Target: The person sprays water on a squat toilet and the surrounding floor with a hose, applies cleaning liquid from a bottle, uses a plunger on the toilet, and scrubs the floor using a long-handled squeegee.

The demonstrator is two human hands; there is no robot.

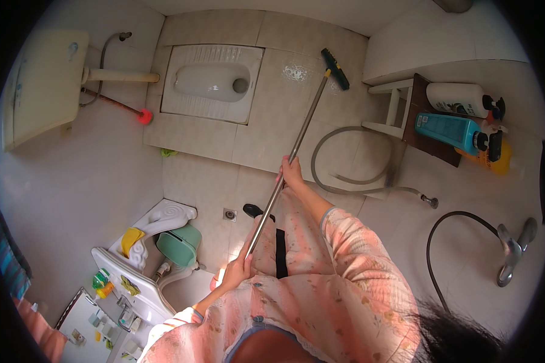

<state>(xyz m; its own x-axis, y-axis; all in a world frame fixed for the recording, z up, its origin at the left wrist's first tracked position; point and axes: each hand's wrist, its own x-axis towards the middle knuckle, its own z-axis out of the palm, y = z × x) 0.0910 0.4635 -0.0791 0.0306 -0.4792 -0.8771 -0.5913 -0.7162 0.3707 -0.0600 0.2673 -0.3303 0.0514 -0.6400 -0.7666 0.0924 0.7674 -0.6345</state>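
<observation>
A long-handled floor brush (309,118) slants across the middle of the view, its metal pole running from near my body up to the far right. The dark green brush head (335,69), with a yellow joint, rests on the tiled raised floor to the right of the squat toilet (209,83). My right hand (292,172) is wrapped round the pole about midway. Lower down, close to my waist, my left hand (237,270) grips the pole near its end. The bristles are hidden beneath the head.
A grey hose (317,158) loops over the step at right, below a stool (413,118) bearing several bottles. At left stand a washbasin (133,284) and a green bucket (180,247). A red-headed brush (144,117) leans by the toilet. A floor drain (229,215) lies near my feet.
</observation>
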